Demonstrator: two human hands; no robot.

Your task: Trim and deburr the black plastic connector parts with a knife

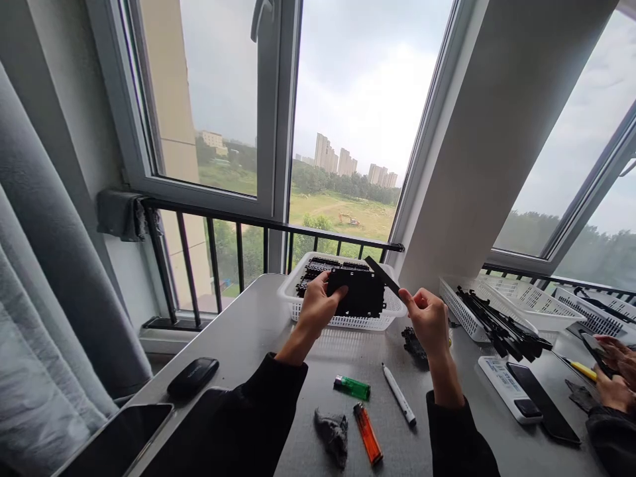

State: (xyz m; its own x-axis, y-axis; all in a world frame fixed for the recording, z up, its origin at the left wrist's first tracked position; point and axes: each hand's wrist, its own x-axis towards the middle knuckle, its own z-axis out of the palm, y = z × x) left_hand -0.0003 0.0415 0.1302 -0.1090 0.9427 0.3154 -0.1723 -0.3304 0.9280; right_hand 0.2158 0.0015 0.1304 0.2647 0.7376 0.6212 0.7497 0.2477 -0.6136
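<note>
My left hand (314,306) is closed on a flat black plastic plate (362,293) with small notches and tabs along its edges, thumb on its face. In my right hand (428,319), a thin black strip (381,273) is pinched by one end and slants up to the left, close to the plate's right edge. Whether strip and plate touch, I cannot tell. Behind them stands a white plastic basket (342,322) with black toothed parts (314,266) in it. A clump of black scraps (413,346) lies beside my right wrist.
Nearer on the table (258,331) lie a green lighter (352,387), an orange lighter (368,434), a white pen (399,395) and a dark crumpled scrap (332,436). Rightward are a basket of black strips (497,321), a phone (542,404) and another person's hands (616,377).
</note>
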